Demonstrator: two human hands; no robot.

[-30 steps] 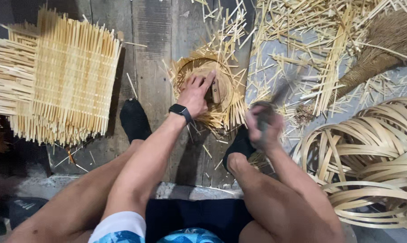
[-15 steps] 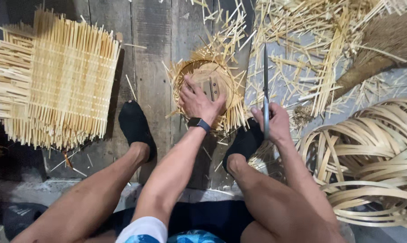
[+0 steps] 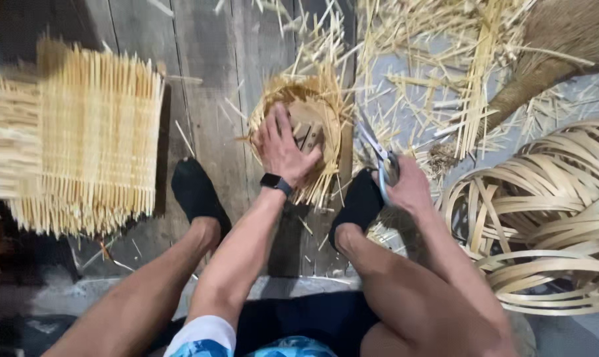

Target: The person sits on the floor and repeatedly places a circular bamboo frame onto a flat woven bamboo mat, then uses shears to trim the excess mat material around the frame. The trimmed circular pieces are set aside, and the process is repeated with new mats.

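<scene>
At the upper centre of the frame, the left hand (image 3: 283, 149) presses flat, fingers spread, on a small round woven basket (image 3: 302, 129) lying on the plank floor (image 3: 207, 73). Just right of it, the right hand (image 3: 405, 188) grips scissors (image 3: 379, 155), blades pointing toward the basket's edge.

Small round half-woven bamboo basket (image 3: 312, 122) (splints sticking out) beside scissors (image 3: 379, 158)

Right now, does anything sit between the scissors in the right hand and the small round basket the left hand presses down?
Nothing visible blocks them. The scissors in the right hand point at the round basket under the left hand; only its own loose splint ends lie between.
</scene>
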